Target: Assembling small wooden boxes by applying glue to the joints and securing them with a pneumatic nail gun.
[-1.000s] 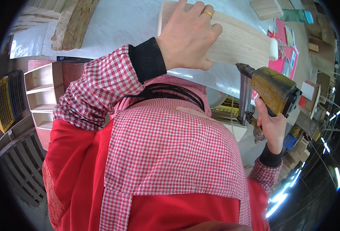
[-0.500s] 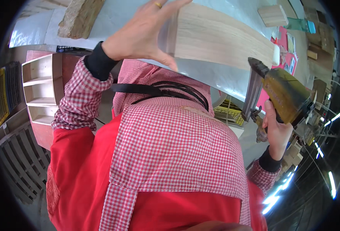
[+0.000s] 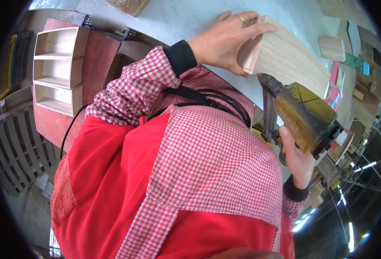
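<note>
A pale wooden box (image 3: 294,60) lies on the grey worktop (image 3: 190,19). My left hand (image 3: 222,45) grips its left end, fingers over the far side and thumb by the near corner, spanning the end panel. In my right hand (image 3: 298,164) is a worn yellow and black nail gun (image 3: 304,110), held by its handle. The nose of the gun points at the near left corner of the box, very close to it; whether they touch I cannot tell.
Several light wooden boxes (image 3: 75,71) stand in a row on a red surface (image 3: 97,54) at the left. A wood block (image 3: 332,48) and a green bottle (image 3: 353,63) are at the far right. A rough timber piece (image 3: 130,5) shows at the top edge.
My left hand has moved right and closed on the end of the box. The nail gun has come left, its nose now at the box's near corner. The view has shifted.
</note>
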Available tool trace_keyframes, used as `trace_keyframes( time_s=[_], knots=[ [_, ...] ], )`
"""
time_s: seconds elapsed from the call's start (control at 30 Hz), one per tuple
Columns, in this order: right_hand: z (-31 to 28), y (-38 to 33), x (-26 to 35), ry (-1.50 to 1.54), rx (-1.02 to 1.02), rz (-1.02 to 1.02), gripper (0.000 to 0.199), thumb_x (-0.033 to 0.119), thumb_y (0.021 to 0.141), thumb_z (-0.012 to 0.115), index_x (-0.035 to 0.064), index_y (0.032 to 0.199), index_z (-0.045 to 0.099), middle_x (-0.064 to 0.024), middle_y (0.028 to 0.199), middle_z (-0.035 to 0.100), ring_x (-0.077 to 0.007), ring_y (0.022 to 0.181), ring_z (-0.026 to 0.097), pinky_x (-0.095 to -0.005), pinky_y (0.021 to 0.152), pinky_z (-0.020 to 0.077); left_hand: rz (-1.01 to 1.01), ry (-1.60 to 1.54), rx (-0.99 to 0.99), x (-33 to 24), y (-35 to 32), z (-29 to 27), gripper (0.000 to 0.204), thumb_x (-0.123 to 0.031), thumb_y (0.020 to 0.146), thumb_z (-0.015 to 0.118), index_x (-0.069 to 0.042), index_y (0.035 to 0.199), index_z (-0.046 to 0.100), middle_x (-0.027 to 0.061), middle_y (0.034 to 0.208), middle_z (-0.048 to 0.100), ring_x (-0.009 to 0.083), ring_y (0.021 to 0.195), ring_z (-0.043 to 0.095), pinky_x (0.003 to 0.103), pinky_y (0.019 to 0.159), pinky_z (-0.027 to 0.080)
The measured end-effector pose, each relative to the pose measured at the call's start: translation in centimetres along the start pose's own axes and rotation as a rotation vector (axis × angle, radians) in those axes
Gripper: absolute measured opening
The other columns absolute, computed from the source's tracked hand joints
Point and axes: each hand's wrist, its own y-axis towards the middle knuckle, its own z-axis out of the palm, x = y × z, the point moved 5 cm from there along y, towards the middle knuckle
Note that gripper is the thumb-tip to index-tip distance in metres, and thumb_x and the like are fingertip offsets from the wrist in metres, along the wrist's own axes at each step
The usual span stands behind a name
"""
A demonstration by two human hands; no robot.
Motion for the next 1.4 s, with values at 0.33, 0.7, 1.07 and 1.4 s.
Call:
trace_keyframes(
  time_s=[0.33,0.7,1.07,1.4],
  knots=[
    [0.0,-0.3,0.8,-0.042,0.004,0.02,0.036,0.031,0.093,0.071,0.0033,0.115,0.066,0.0018,0.078,0.062,-0.0055,0.059,0.05,-0.0224,0.051,0.0392,0.018,-0.013,-0.054,0.1,-0.2,0.1,0.118,-0.037,0.049,0.095,-0.027,0.149,0.033,0.0252,0.139,0.043,0.0389,0.121,0.052,0.052,0.108,0.035],
    [-2.0,1.4,2.5,-0.232,0.042,-0.211,0.034,0.029,0.092,0.073,0.0041,0.114,0.068,0.0012,0.084,0.066,-0.004,0.06,0.05,-0.0211,0.053,0.0399,-0.011,-0.09,-0.102,0.1,-0.7,-0.1,0.128,-0.037,0.047,0.094,-0.019,0.154,0.026,0.0206,0.142,0.044,0.0373,0.125,0.049,0.055,0.11,0.033],
    [-2.8,6.7,5.1,-0.099,-0.058,-0.183,0.036,0.03,0.087,0.078,0.0016,0.109,0.069,0.0006,0.078,0.065,-0.0039,0.057,0.052,-0.0212,0.051,0.0407,-0.077,-0.11,-0.061,0.4,-1.0,0.4,0.137,-0.039,0.047,0.094,-0.016,0.157,0.014,0.0146,0.15,0.039,0.0317,0.136,0.042,0.064,0.112,0.026],
    [-2.9,7.1,4.9,-0.097,-0.014,-0.18,0.035,0.026,0.087,0.078,0.0017,0.111,0.068,-0.0003,0.079,0.067,-0.0042,0.056,0.053,-0.0205,0.05,0.0412,-0.086,-0.109,-0.054,0.2,-1.0,0.2,0.139,-0.039,0.047,0.095,-0.015,0.157,0.014,0.0154,0.149,0.039,0.0317,0.136,0.042,0.063,0.113,0.027]
  ],
)
